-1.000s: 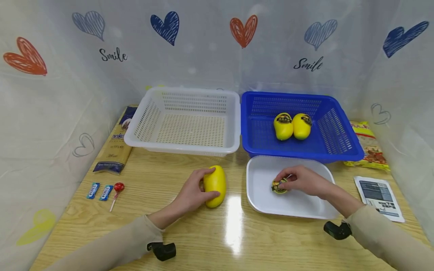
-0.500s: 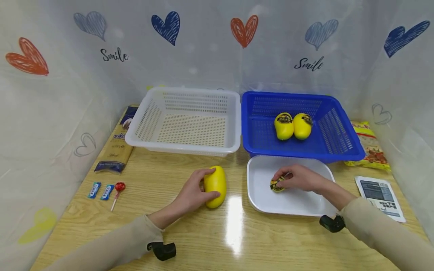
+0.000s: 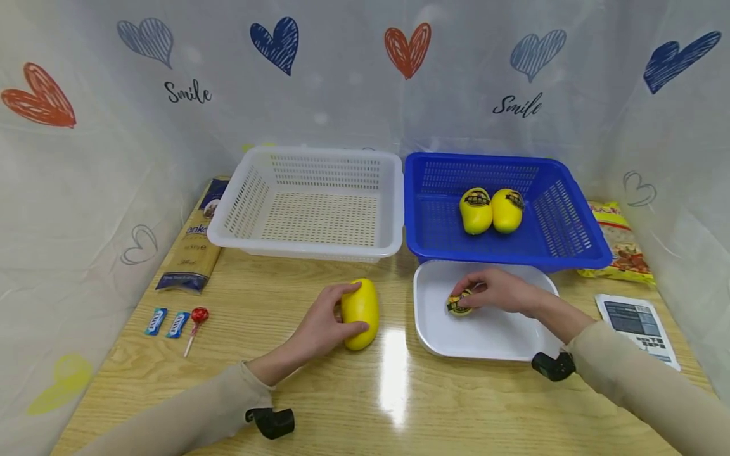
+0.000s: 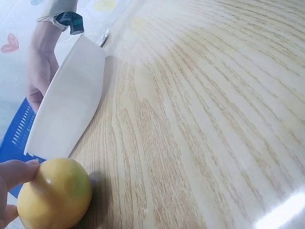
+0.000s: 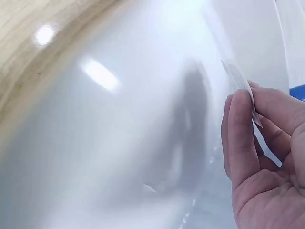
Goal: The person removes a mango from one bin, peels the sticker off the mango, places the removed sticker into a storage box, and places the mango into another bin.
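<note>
— Yellow, smooth: mango (image 3: 360, 313) lying on the wooden table (image 3: 319, 405), near of the white basket (image 3: 310, 202). Gripped by?

— Left hand (image 3: 322, 323), fingers curled round its left side, thumb along the near edge. Seen close in the left wrist view too: fruit (image 4: 54, 193) with a fingertip (image 4: 16, 171) pressed against it.

— And on the right?

— Right hand (image 3: 497, 292) low over the white tray (image 3: 490, 335), pinching a small yellow-and-black sticker (image 3: 458, 303) between thumb and fingers, at the tray's left part. From the right wrist camera, only a thin pale edge of the sticker (image 5: 240, 86) behind the fingers (image 5: 240, 138); whether touching the tray floor, cannot tell.

— Tray's place?

— Just near of the blue basket (image 3: 564, 247), right of the mango, apart from it.

— Inside the blue basket?

— Two more mangoes (image 3: 490, 211), side by side and touching, each with a dark label on top.

— Elsewhere?

— Far left: a tall snack pouch (image 3: 194, 247) lying flat beside the white basket; nearer, two blue wrapped sweets (image 3: 167, 322) and a red lollipop (image 3: 196, 320). Far right: a yellow snack bag (image 3: 618, 244), and nearer, a white printed sachet (image 3: 637, 328). Beige sleeves on both arms, a black device at each wrist.
</note>
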### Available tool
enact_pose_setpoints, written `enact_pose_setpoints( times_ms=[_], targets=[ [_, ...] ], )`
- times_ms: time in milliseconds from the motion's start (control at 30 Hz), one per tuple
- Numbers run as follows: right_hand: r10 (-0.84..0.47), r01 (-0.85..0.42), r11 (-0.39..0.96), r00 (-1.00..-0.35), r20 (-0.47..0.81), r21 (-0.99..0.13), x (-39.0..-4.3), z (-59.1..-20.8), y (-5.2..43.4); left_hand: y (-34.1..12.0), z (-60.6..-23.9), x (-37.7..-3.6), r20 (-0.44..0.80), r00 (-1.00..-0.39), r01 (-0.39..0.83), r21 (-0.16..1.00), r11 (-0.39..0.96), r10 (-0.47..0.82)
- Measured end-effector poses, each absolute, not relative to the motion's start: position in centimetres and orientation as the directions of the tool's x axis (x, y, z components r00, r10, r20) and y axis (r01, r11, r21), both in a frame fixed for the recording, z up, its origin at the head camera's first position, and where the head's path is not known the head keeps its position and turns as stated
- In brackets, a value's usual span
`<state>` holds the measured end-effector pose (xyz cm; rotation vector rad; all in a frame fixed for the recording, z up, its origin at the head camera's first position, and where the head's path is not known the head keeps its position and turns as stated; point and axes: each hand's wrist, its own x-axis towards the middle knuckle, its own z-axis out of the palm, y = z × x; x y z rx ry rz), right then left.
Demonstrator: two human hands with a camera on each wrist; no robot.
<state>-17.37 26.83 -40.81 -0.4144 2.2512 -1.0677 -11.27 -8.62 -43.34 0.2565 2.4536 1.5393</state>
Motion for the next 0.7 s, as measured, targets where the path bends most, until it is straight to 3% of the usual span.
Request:
enact_pose_setpoints(
  times_ms=[533,700],
  targets=[
    [-0.579,-0.143,0.641,-0.736,-0.351,-0.754,-17.7,-40.3,25.8,-8.7,-43.1,-11.2,-0.106,-0.953,0.033,0.896,0.443,0.285],
    [-0.58,-0.218,0.651,-0.761,-0.291,-0.727,-17.8,-40.4,25.6,-8.8,-43.2,-11.1,-0.097,-0.949,0.047,0.896,0.441,0.299]
  ],
)
